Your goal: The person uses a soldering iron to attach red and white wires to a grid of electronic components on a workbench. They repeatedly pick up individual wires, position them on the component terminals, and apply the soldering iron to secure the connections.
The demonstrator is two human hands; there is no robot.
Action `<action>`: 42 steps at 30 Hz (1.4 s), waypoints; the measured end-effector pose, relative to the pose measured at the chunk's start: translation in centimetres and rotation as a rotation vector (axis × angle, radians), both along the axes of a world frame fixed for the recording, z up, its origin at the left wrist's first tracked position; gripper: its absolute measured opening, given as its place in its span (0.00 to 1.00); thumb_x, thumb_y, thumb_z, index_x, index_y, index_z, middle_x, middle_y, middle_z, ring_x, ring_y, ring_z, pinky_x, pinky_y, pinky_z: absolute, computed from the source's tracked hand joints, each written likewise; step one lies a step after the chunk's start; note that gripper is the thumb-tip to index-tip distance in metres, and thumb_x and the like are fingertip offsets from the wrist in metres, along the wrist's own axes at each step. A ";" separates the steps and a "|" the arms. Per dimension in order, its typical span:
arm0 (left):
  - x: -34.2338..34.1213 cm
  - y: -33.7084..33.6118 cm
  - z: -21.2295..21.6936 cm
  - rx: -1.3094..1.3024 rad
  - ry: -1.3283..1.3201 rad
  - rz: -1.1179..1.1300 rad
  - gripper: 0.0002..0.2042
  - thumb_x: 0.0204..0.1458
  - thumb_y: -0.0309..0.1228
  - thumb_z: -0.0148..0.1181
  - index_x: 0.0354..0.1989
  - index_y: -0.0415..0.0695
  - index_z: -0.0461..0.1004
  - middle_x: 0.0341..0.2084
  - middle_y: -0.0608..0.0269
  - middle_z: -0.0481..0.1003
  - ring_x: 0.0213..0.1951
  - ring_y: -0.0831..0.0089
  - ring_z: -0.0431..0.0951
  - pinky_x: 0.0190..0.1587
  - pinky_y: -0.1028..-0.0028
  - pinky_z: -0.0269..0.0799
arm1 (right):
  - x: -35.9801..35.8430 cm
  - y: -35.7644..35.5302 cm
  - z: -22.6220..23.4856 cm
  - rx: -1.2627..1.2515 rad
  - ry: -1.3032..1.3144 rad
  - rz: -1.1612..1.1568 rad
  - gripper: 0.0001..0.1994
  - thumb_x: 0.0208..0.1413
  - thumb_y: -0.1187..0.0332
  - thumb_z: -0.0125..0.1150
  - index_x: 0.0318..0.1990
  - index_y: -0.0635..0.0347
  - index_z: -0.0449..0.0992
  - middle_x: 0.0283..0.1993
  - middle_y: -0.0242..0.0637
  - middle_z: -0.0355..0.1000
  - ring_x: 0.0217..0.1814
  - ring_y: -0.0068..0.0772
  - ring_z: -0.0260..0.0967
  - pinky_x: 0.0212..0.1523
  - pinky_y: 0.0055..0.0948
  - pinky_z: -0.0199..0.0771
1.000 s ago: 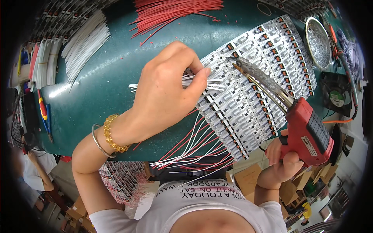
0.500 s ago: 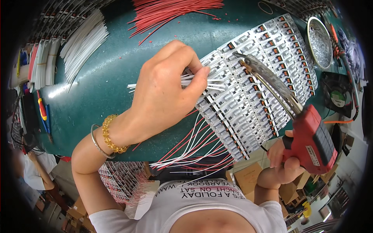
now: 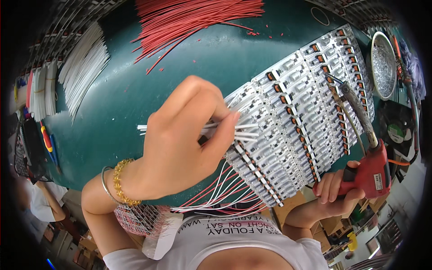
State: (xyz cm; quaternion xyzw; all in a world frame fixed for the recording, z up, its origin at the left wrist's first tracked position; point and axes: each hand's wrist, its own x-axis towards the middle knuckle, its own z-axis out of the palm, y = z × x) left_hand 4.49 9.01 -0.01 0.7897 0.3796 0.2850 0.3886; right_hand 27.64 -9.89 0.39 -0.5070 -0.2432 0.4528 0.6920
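My left hand (image 3: 182,135) is closed in a pinch on a small bunch of white wires (image 3: 246,130). Their cut ends stick out on both sides of the hand, over the left edge of a panel of small circuit boards (image 3: 292,112). In my right hand (image 3: 335,191) is a red pistol-shaped soldering gun (image 3: 377,173), gripped by its handle. Its metal tip hovers above the right part of the panel; whether it touches a board, I cannot tell. Red and white wires (image 3: 225,191) trail from the panel's near left edge toward my shirt.
Red wires (image 3: 193,20) lie in a heap at the back, white wires (image 3: 83,67) at the back left. A bowl of shiny bits (image 3: 383,65) and a black fan (image 3: 396,128) stand right. A red-and-yellow-handled tool (image 3: 46,138) lies left on the green mat (image 3: 103,148).
The view has shifted, so the table sits lower in it. The soldering gun has moved right across the panel, away from my left hand. My left hand still pinches the white wires.
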 end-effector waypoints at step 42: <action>-0.1 -0.6 0.7 0.112 0.038 -0.133 0.04 0.40 0.17 0.60 0.26 0.37 0.74 0.34 0.56 0.70 0.15 0.90 0.58 0.17 0.86 0.53 | 0.8 -0.3 -1.0 0.088 0.012 0.091 0.37 0.54 0.44 0.49 0.55 0.71 0.51 0.12 0.27 0.58 0.08 0.22 0.56 0.14 0.23 0.62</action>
